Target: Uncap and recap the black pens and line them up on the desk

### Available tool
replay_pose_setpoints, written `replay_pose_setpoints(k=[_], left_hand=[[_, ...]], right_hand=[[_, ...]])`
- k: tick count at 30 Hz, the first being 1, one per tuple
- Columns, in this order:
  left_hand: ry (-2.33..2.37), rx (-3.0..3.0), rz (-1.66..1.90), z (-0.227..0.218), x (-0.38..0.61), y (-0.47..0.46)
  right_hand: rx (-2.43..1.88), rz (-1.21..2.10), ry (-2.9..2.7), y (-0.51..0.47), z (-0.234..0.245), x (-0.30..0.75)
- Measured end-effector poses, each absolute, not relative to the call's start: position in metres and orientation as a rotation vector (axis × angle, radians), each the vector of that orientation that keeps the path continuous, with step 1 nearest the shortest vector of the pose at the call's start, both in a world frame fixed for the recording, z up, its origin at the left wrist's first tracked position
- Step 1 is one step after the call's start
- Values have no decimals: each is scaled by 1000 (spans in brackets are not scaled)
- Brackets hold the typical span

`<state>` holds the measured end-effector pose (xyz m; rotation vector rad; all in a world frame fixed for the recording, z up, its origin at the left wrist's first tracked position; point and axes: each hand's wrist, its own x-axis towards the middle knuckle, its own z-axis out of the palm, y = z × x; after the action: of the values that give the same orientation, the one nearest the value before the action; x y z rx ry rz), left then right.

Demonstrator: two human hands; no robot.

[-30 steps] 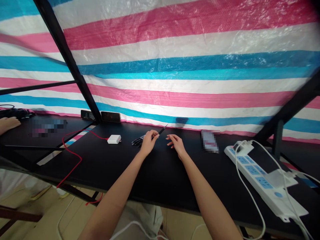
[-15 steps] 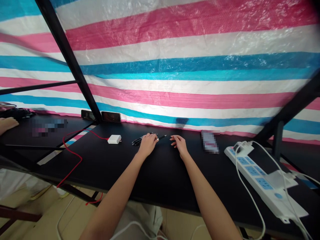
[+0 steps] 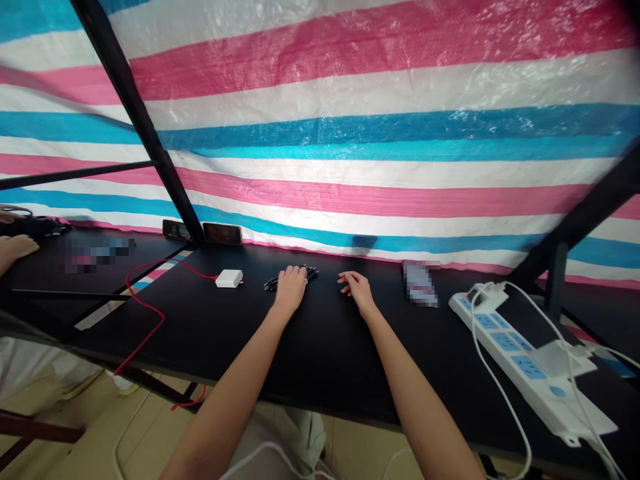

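Note:
Several dark pens (image 3: 313,274) lie in a loose bunch on the black table, their ends showing on both sides of my left hand (image 3: 291,288). That hand rests over the bunch with its fingers curled round it; the middle of the pens is hidden beneath. To the right, my right hand (image 3: 357,288) hovers at or just above the tabletop, holding nothing. Its fingers are loosely bent and apart, pointing left toward the pens.
A white charger (image 3: 229,279) with a red cable (image 3: 161,313) sits left of the pens. Two phones (image 3: 222,233) lean at the back. On the right are a blurred packet (image 3: 420,283) and a white power strip (image 3: 505,343) with cables. Another person's hand (image 3: 19,247) shows far left.
The pen that stuck out to the right from my left hand has drawn back left among the others. My left hand shifted slightly left; my right hand has barely moved.

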<state>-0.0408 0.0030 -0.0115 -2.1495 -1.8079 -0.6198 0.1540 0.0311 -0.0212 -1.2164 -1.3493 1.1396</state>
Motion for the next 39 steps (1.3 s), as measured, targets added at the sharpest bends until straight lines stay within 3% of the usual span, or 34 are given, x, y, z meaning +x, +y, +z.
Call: replay_pose_setpoints(k=[11, 26, 39], left_hand=[[-1781, -2134, -420, -10, -38, 0], [-1522, -2595, -566, -7, -22, -3], [-1578, -2615, -579, -10, -23, -3]], right_hand=[[-1290, 1046, -1480, 31, -24, 154], [-1362, 907, -1646, 30, -22, 151], [-1408, 848, -1759, 21, -15, 149]])
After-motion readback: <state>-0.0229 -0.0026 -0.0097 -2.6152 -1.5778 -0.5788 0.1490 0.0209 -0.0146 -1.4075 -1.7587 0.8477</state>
